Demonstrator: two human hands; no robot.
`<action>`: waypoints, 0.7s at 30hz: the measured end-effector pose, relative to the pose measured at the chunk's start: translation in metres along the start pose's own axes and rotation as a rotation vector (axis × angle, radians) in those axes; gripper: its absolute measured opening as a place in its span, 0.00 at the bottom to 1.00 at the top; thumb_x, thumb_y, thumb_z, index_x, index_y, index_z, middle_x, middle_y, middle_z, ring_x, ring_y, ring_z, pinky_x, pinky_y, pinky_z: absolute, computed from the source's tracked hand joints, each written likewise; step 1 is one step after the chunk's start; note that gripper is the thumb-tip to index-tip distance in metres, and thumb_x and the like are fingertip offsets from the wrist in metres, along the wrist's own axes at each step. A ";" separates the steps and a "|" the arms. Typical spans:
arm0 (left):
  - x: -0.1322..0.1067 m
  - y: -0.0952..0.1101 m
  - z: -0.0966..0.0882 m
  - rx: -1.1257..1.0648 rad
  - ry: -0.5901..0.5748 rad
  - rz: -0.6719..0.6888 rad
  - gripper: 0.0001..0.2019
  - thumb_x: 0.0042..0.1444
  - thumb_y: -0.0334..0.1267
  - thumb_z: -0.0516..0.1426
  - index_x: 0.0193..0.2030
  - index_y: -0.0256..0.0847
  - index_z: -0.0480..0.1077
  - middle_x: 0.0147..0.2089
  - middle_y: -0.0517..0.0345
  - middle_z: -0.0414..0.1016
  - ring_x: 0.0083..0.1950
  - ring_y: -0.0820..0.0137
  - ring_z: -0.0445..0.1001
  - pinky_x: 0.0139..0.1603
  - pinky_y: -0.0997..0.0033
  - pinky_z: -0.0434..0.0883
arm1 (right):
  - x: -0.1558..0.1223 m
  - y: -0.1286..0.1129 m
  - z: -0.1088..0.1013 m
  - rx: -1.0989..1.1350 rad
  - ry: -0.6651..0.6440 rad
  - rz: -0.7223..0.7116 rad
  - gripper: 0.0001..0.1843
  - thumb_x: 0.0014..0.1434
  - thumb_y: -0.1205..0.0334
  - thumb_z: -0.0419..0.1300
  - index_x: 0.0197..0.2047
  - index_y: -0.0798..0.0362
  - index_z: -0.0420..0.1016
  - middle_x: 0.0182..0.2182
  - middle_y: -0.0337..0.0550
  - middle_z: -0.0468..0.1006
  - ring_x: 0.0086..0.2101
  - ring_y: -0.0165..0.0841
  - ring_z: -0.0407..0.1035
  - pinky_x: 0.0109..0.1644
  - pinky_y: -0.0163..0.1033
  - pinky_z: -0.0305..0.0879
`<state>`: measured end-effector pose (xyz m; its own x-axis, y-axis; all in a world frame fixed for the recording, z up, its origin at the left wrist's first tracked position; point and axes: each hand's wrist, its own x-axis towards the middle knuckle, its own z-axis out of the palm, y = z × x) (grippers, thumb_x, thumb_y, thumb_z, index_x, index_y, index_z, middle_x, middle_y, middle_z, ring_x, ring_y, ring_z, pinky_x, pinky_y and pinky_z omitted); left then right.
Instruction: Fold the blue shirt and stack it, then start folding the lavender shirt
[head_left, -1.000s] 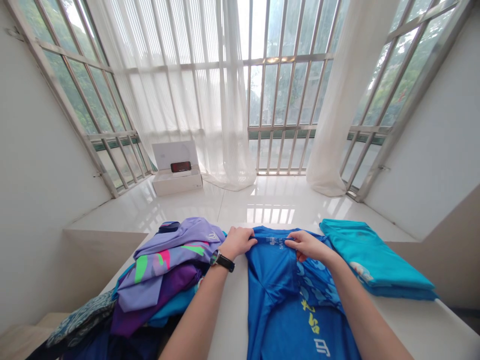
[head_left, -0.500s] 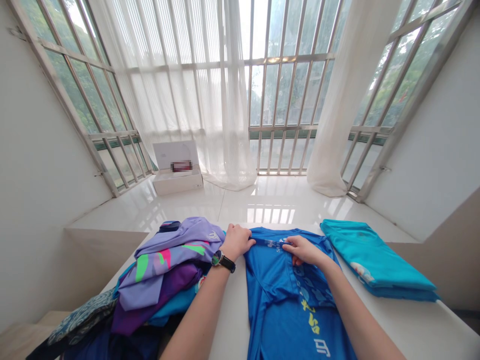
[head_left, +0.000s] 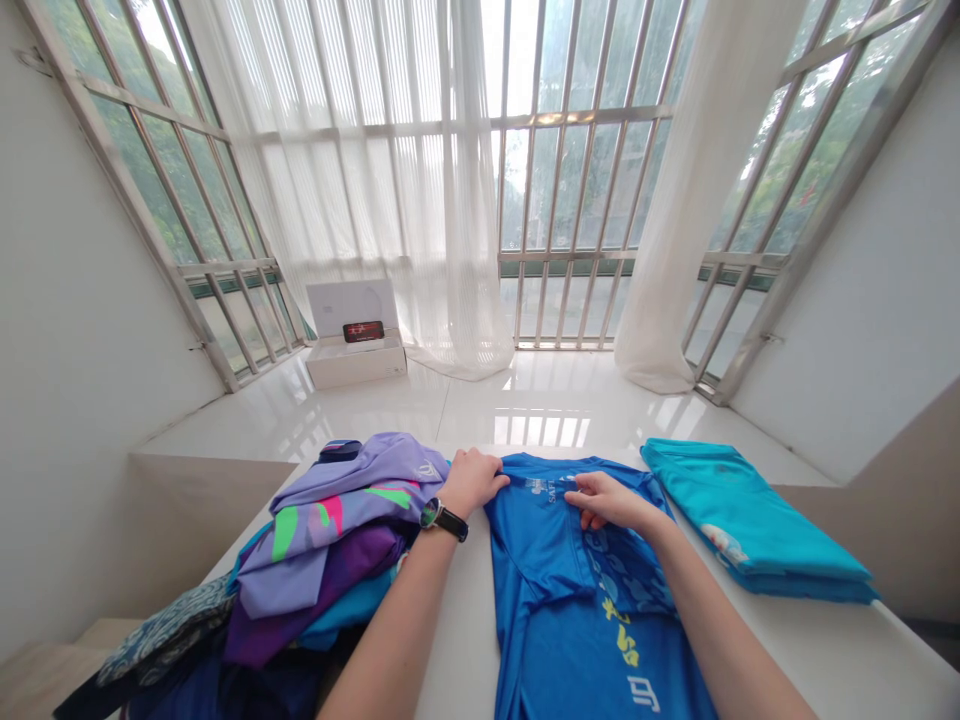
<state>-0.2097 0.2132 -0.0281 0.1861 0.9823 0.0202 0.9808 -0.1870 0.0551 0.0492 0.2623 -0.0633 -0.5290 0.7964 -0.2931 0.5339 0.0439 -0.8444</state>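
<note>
A bright blue shirt (head_left: 559, 590) with yellow and white print lies spread on the white table (head_left: 825, 650) in front of me. My left hand (head_left: 469, 480), with a dark wristwatch on its wrist, pinches the shirt's far edge at the left. My right hand (head_left: 607, 500) is closed on the same far edge a little to the right, over a patterned blue sleeve part. Both arms reach forward over the shirt.
A heap of purple, lilac, teal and patterned clothes (head_left: 322, 545) lies at the left of the table. A folded turquoise stack (head_left: 742, 520) sits at the right. Beyond are a glossy white floor, a white box (head_left: 354, 345) with a small device, curtains and barred windows.
Both hands stay on the shirt's far edge; the left has slid slightly left, and the cloth lies flatter than before.
</note>
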 end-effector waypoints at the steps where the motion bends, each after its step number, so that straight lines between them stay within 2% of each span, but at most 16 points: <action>1: 0.000 0.000 0.000 -0.001 -0.001 0.000 0.15 0.64 0.49 0.53 0.42 0.45 0.78 0.43 0.50 0.81 0.49 0.56 0.76 0.51 0.59 0.68 | 0.000 0.000 0.000 -0.001 0.007 0.001 0.27 0.49 0.36 0.65 0.31 0.50 0.62 0.19 0.32 0.71 0.25 0.33 0.75 0.24 0.32 0.65; 8: -0.001 0.000 -0.002 -0.006 0.006 -0.005 0.15 0.65 0.49 0.52 0.42 0.44 0.77 0.42 0.50 0.81 0.47 0.57 0.78 0.51 0.59 0.67 | 0.000 -0.003 -0.004 0.025 0.036 -0.052 0.28 0.52 0.32 0.61 0.28 0.48 0.57 0.16 0.34 0.73 0.23 0.32 0.73 0.22 0.31 0.59; 21: 0.001 -0.001 0.003 -0.012 -0.021 -0.029 0.12 0.63 0.46 0.54 0.42 0.45 0.77 0.43 0.52 0.81 0.48 0.58 0.78 0.50 0.62 0.69 | 0.003 0.005 -0.002 -0.045 0.020 -0.012 0.27 0.51 0.34 0.62 0.26 0.50 0.60 0.18 0.35 0.72 0.24 0.32 0.73 0.23 0.32 0.59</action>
<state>-0.2106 0.2149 -0.0312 0.1593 0.9872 -0.0026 0.9850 -0.1588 0.0677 0.0512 0.2666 -0.0672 -0.5221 0.8078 -0.2736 0.5569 0.0799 -0.8268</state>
